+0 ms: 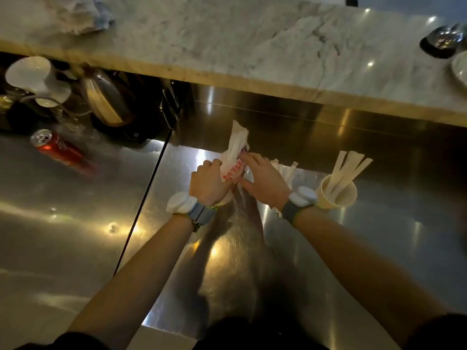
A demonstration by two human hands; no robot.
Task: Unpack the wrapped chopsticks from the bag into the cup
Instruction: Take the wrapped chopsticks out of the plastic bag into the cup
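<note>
A white plastic bag with red print stands upright on the steel counter, its twisted top pointing away from me. My left hand grips the bag's left side. My right hand pinches the bag's right side near the red print. A pale paper cup stands to the right of my right wrist, with several wrapped chopsticks sticking out of it. More wrapped chopsticks lie just beyond my right hand, partly hidden by it.
A red soda can stands at the left. Behind it are a metal kettle and white cups under a marble ledge. A dark bowl sits on the ledge at far right. A black seam crosses the steel counter.
</note>
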